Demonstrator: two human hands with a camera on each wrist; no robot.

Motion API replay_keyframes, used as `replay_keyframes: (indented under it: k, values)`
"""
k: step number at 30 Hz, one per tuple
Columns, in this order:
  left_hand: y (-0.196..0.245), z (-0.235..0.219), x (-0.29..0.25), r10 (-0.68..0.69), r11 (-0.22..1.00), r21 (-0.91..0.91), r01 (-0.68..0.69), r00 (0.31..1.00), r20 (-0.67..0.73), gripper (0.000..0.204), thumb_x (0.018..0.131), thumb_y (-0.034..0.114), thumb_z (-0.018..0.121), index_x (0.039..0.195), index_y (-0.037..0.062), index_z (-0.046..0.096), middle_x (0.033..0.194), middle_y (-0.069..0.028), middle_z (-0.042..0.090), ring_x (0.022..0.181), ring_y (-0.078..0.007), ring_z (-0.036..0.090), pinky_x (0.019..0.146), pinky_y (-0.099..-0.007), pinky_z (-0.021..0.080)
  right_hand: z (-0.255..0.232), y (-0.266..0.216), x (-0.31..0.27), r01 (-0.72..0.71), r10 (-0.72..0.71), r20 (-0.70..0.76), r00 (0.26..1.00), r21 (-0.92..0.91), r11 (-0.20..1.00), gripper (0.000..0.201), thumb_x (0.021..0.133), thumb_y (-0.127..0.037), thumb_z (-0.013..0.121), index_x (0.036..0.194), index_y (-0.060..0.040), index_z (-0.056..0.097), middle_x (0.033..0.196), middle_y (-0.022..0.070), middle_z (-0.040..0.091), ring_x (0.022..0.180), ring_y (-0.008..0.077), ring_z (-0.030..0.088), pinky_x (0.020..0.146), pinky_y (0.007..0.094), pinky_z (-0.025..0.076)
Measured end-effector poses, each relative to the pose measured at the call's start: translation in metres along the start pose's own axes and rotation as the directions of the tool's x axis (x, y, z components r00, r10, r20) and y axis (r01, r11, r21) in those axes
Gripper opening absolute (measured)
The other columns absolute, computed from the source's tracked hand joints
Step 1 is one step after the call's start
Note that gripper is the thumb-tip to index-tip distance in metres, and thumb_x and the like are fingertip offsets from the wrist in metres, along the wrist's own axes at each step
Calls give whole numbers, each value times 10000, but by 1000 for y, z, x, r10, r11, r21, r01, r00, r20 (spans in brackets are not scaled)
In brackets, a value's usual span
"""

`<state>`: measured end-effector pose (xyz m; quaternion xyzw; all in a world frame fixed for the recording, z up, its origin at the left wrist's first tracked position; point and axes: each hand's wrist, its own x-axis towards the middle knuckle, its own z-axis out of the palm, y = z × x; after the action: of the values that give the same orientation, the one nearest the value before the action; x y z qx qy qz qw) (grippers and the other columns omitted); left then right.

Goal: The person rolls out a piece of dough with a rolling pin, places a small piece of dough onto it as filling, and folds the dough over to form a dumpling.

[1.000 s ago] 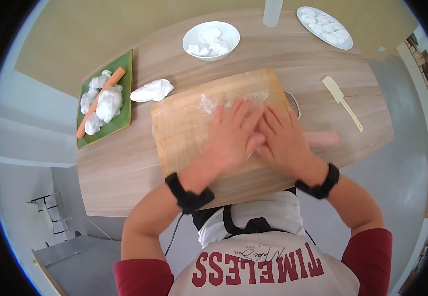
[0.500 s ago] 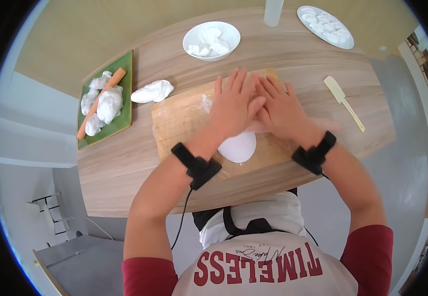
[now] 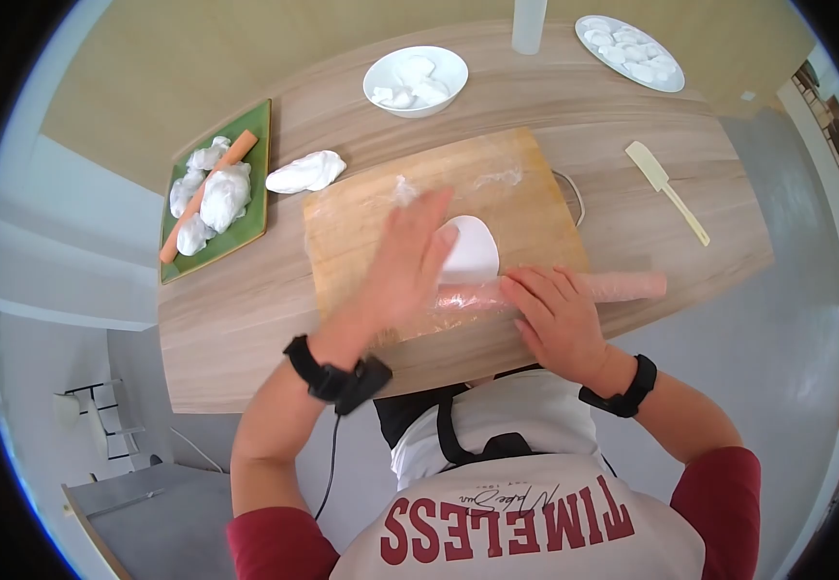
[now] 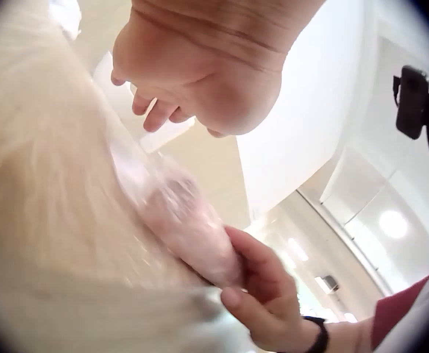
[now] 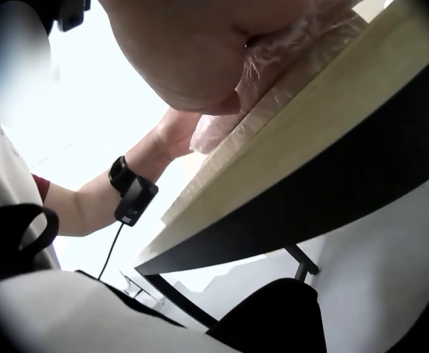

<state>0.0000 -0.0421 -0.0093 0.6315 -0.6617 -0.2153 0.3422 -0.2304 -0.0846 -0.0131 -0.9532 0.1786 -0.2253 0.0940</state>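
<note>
A rolling pin (image 3: 627,286) wrapped in clear plastic film lies along the near part of the wooden board (image 3: 357,217). My right hand (image 3: 563,324) grips it, with thumb and fingers to either side of it in the left wrist view. A flat white round of dough (image 3: 474,253) lies just beyond the pin. Over the left edge of that dough is my left hand (image 3: 402,256), slightly blurred, its fingers extended and nothing held. In the left wrist view the left palm (image 4: 200,81) hangs apart from the film-wrapped pin (image 4: 185,217).
A green tray (image 3: 257,208) on the left holds an orange stick and several wrapped white lumps. Beside it lies a white wrapped bundle (image 3: 306,172). A white bowl (image 3: 453,77), a plate (image 3: 673,85) of white pieces and a bottle (image 3: 528,27) stand behind; a spatula (image 3: 669,191) lies right.
Both hands were together over the board and moved forward, uncovering the dough. Now they are apart: the right came back with the pin to the near side, the left moved leftward off it.
</note>
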Motion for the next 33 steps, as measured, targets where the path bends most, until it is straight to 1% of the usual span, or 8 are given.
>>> replay_keyframes:
  k: [3, 13, 16, 21, 25, 28, 30, 33]
  values:
    - [-11, -3, 17, 14, 964, 264, -35, 996, 83, 440, 936, 233, 424, 1328, 40, 366, 1318, -185, 439, 1289, -326, 333, 1071, -505, 189, -2, 10, 1, 46, -43, -60, 997, 43, 998, 378, 749, -82, 582, 1119, -11, 551, 1068, 104, 561, 941, 283, 547, 849, 395, 422]
    - [-3, -2, 52, 14, 990, 136, -39, 984, 176, 294, 750, 94, 634, 1040, 48, 617, 1019, -112, 609, 959, -315, 558, 814, -392, 440, -50, 47, -12, -124, 165, -215, 963, 189, 974, 444, 682, 91, 604, 1116, 11, 554, 1082, 153, 553, 915, 328, 559, 759, 372, 488]
    - [4, -16, 71, -48, 960, 271, -68, 915, 400, 215, 702, 114, 678, 891, 12, 663, 886, -119, 640, 871, -313, 588, 727, -378, 471, -54, 52, -12, -124, 158, -216, 963, 163, 979, 446, 694, 90, 591, 1131, 14, 544, 1089, 156, 550, 919, 331, 559, 750, 364, 492]
    - [4, -45, 62, -305, 891, -231, 391, 892, 335, 243, 715, 156, 704, 885, -14, 670, 767, -153, 648, 655, -215, 603, 581, -319, 467, -53, 57, -14, -219, 300, -251, 920, 303, 928, 451, 686, 91, 591, 1127, 4, 551, 1078, 165, 554, 907, 338, 559, 748, 369, 489]
    - [-16, -31, 33, -428, 809, -297, 507, 855, 295, 263, 748, 195, 695, 873, -35, 664, 752, -160, 647, 612, -183, 594, 548, -305, 459, -47, 63, -5, -156, 205, -226, 952, 213, 964, 456, 671, 72, 604, 1117, -16, 559, 1052, 146, 564, 902, 327, 564, 753, 380, 485]
    - [-9, -26, 26, -417, 903, -32, 429, 891, 177, 257, 801, 196, 644, 913, -35, 657, 800, -153, 648, 663, -234, 608, 602, -339, 484, -35, 55, 8, -28, 57, -186, 981, 155, 988, 414, 678, 27, 613, 1086, -30, 572, 1028, 119, 576, 896, 304, 567, 745, 385, 482]
    - [-5, -23, 25, -102, 967, 208, 149, 970, -222, 270, 866, 183, 556, 1037, -16, 620, 941, -164, 629, 822, -302, 600, 737, -385, 483, -27, 48, 16, 16, 10, -183, 983, 140, 990, 385, 688, -2, 611, 1070, -38, 577, 1021, 112, 580, 896, 296, 566, 748, 385, 478]
    - [20, -7, 19, 176, 931, 348, -109, 970, -166, 327, 917, 187, 466, 1200, 35, 524, 1172, -197, 527, 1062, -366, 492, 916, -426, 396, -13, 37, 34, 117, -103, -108, 989, 130, 985, 330, 720, -49, 597, 1050, -45, 585, 1007, 100, 585, 896, 282, 564, 751, 377, 470]
